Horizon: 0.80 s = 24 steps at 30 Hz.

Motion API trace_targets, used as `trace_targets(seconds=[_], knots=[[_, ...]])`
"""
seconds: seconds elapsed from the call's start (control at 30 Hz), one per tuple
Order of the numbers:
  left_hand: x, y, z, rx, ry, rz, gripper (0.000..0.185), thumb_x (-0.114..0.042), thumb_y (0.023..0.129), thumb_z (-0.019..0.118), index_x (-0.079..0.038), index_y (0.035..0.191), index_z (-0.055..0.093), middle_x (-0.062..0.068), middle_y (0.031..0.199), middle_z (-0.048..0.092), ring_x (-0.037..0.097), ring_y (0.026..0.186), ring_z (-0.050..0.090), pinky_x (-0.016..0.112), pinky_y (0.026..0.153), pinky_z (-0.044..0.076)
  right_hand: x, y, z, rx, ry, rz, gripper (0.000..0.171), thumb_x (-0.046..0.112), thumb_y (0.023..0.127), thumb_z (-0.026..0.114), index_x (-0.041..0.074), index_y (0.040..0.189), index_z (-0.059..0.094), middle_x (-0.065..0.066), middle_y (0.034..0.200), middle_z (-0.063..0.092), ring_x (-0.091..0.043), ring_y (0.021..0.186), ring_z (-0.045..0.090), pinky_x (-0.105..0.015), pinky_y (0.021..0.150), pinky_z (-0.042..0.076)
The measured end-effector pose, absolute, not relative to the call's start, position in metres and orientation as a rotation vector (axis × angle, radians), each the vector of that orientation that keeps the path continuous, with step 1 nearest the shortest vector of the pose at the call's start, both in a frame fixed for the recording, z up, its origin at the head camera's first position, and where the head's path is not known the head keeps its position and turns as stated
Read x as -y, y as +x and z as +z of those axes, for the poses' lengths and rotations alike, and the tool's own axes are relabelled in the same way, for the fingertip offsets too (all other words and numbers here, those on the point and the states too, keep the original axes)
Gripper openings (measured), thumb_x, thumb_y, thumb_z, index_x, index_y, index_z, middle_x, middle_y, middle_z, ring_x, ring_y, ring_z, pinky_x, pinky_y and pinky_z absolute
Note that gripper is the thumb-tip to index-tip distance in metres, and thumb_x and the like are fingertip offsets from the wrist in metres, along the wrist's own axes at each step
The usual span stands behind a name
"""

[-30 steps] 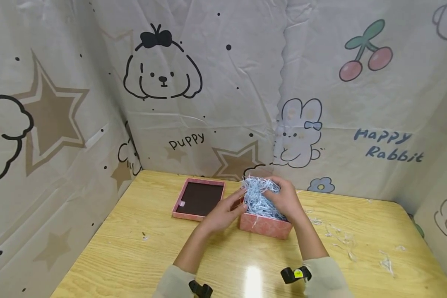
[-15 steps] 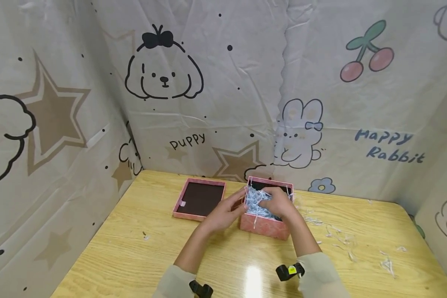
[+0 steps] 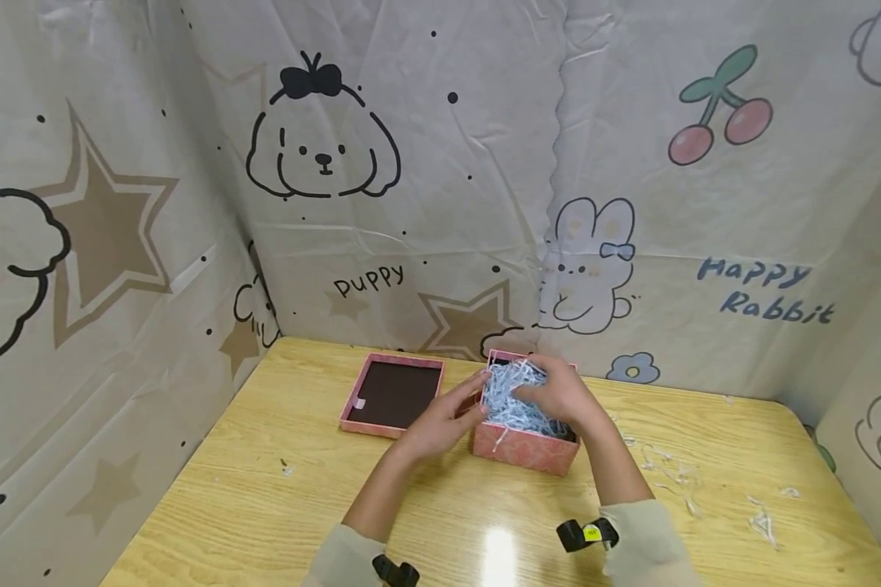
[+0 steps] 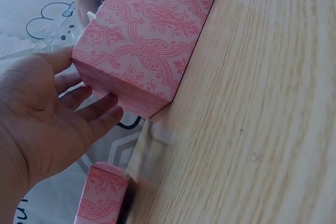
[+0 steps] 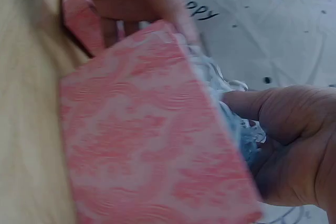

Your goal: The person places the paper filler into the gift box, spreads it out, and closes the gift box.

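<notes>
Hands at pink box, far edge of bench

Box [image 3: 524,447] pink, patterned, open, sits on the bench [image 3: 264,505] near the far edge, about midway along it. Pale blue paper shred [image 3: 510,399] fills it. Right hand [image 3: 558,395] lies on top of the shred, grip curled into the strands. Left hand [image 3: 440,420] rests against the box's left wall, grip spread, fingers [image 4: 100,109] straight. 1 lid [image 3: 391,393] lies upturned just left of the box. Loose shred scraps [image 3: 675,469] scattered toward the right edge.
</notes>
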<state>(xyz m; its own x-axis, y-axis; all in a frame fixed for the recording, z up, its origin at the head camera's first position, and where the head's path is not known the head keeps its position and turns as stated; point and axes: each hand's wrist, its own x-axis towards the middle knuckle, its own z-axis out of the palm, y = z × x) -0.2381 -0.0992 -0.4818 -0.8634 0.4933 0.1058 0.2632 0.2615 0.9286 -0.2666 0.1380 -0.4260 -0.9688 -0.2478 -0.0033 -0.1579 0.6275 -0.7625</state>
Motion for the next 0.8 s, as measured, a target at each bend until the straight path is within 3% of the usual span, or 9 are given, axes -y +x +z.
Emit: trace_targets(seconds=[0.27, 0.57, 0.73, 0.8], knots=[[0.099, -0.237, -0.482, -2.328, 0.697, 1.659, 0.059, -0.027, 0.113, 0.053, -0.018, 0.168, 0.033, 0.007, 0.175, 0.023, 0.035, 0.153, 0.040, 0.049, 0.122, 0.038, -0.170, -0.253, -0.401, -2.666, -0.404, -1.386, 0.046, 0.013, 0.098, 0.077, -0.002, 0.138, 0.062, -0.023, 0.134, 0.066, -0.041, 0.122, 0.064, -0.055, 0.101, 0.056], [0.099, -0.238, -0.482, -2.303, 0.683, 1.664, 0.060, -0.028, 0.113, 0.053, -0.019, 0.168, 0.033, 0.005, 0.176, 0.021, 0.033, 0.154, 0.039, 0.047, 0.122, 0.038, -0.233, -0.238, -0.412, -2.712, -0.343, -1.437, 0.053, 0.022, 0.101, 0.076, 0.000, 0.145, 0.057, -0.026, 0.143, 0.060, -0.046, 0.132, 0.059, -0.054, 0.104, 0.056], [0.098, -0.239, -0.483, -2.303, 0.672, 1.659, 0.060, -0.030, 0.113, 0.054, -0.021, 0.168, 0.033, 0.002, 0.176, 0.021, 0.030, 0.154, 0.040, 0.044, 0.122, 0.039, -0.287, -0.226, -0.439, -2.781, -0.315, -1.399, 0.060, 0.032, 0.102, 0.074, 0.001, 0.149, 0.053, -0.024, 0.149, 0.055, -0.046, 0.137, 0.053, -0.023, 0.104, 0.053], [0.098, -0.239, -0.484, -2.317, 0.681, 1.658, 0.059, -0.030, 0.113, 0.054, -0.020, 0.168, 0.033, 0.004, 0.175, 0.022, 0.031, 0.153, 0.040, 0.045, 0.122, 0.039, -0.310, -0.220, -0.450, -2.820, -0.284, -1.397, 0.062, 0.034, 0.102, 0.073, 0.001, 0.150, 0.051, -0.023, 0.151, 0.053, -0.034, 0.137, 0.055, -0.009, 0.099, 0.048]])
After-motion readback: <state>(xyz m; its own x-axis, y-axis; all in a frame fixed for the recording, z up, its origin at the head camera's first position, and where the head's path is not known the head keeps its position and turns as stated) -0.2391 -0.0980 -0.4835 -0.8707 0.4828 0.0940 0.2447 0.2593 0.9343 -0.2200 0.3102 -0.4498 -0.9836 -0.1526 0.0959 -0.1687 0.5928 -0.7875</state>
